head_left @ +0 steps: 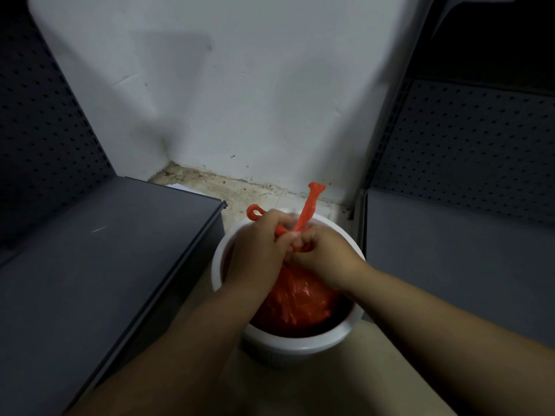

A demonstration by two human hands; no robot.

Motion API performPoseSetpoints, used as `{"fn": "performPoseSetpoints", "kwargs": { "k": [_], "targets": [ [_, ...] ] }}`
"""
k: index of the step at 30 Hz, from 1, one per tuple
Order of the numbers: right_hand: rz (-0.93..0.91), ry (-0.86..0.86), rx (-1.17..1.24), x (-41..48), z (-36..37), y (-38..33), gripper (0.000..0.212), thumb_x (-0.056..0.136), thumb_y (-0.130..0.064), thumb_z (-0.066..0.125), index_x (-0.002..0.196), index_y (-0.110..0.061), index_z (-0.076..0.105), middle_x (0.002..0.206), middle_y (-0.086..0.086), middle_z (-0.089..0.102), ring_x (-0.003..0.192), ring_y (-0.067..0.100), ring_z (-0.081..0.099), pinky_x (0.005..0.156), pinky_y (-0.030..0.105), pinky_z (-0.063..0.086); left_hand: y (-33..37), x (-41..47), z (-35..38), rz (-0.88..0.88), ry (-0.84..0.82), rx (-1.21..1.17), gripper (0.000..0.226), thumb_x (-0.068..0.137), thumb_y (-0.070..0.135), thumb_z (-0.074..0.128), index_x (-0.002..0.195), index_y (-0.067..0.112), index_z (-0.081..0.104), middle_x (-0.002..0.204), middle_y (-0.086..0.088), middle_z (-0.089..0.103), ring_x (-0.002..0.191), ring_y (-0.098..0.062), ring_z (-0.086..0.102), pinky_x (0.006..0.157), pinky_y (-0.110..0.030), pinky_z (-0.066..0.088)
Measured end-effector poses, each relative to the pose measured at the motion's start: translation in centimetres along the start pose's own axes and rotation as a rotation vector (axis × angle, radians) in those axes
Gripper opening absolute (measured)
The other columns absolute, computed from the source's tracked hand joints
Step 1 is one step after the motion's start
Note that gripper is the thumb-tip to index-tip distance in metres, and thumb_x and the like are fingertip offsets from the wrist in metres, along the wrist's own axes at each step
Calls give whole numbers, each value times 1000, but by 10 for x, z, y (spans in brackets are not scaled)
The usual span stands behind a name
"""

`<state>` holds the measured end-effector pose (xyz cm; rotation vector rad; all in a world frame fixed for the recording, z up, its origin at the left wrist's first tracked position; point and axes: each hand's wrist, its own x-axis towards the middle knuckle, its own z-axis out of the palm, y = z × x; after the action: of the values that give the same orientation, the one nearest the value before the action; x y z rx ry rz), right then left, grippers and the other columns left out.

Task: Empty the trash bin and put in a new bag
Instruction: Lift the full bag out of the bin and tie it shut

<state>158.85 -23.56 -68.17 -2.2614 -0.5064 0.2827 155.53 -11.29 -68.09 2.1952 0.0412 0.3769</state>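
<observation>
A round white trash bin (303,345) stands on the floor between two grey shelf units. Inside it sits a full red plastic bag (295,304), gathered at the top. Both hands meet above the bag's neck. My left hand (258,244) grips one twisted handle, whose loop (254,212) sticks out to the left. My right hand (326,253) pinches the other handle (310,205), which stands up and to the right. The knot area is hidden by my fingers.
A dark grey shelf (99,265) lies close on the left and another grey shelf (459,244) on the right, both with perforated back panels. A white wall (240,100) is behind the bin, with a dirty strip of floor (216,184) at its foot.
</observation>
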Motion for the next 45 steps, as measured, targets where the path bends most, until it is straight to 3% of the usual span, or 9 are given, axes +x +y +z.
{"fn": "performPoseSetpoints", "kwargs": {
  "k": [4,11,18,22,24,28,33,39,45],
  "targets": [
    [-1,10,-162,2,-4,-2,19,84,-17,66,69,-5,62,69,3,60,63,13,50,57,13,36,-2,-2,-2,41,13,115,8,88,20,58,82,24,62,68,14,58,64,2,52,55,-10,34],
    [-38,51,-247,5,-14,-8,11,82,-13,62,74,-7,67,82,4,68,80,18,61,64,25,38,4,4,-20,272,-332,424,37,97,28,36,94,5,65,91,-17,66,86,-28,60,77,-32,42],
    [-292,156,-412,-13,-12,-5,10,83,-21,61,80,-14,55,80,-6,46,77,11,42,62,19,33,-2,8,-19,-305,-530,-92,37,96,35,40,73,19,64,84,-1,63,89,-19,55,90,-34,41],
    [-361,175,-470,-21,-9,-6,31,85,-39,64,88,-7,61,86,1,55,79,17,49,61,13,29,-5,8,-16,-384,-444,-194,40,95,33,44,60,20,61,90,-17,65,96,-35,58,99,-46,42],
    [-369,195,-517,-18,-8,-5,29,84,-32,67,89,-3,65,93,11,65,87,28,60,69,22,32,-4,9,-14,-358,-421,-146,40,95,30,44,60,21,61,87,-23,64,83,-30,56,89,-39,42],
    [-380,192,-587,-16,-5,2,12,78,-14,68,73,-3,67,78,16,68,72,32,66,62,26,40,-6,13,-22,-233,-456,-20,37,93,29,51,59,23,63,63,5,62,65,-10,54,70,-28,41],
    [-362,119,-625,-19,2,7,4,66,-6,65,62,-6,63,61,11,62,55,30,63,49,29,48,-9,18,-32,56,-443,397,22,87,29,61,102,20,73,109,-1,72,111,-15,59,92,-25,40],
    [-204,-39,-697,-20,1,19,19,88,-9,49,94,-7,67,101,10,65,97,27,60,86,33,45,-10,20,-37,142,-382,594,27,91,31,54,112,21,68,115,-9,68,106,-23,61,88,-27,43],
    [-53,-120,-610,-18,-5,27,11,87,-14,53,83,-14,64,95,7,65,86,22,58,76,27,44,-10,10,-34,259,-312,598,24,94,23,51,113,21,66,113,-8,68,103,-23,63,89,-30,46]
  ]
}}
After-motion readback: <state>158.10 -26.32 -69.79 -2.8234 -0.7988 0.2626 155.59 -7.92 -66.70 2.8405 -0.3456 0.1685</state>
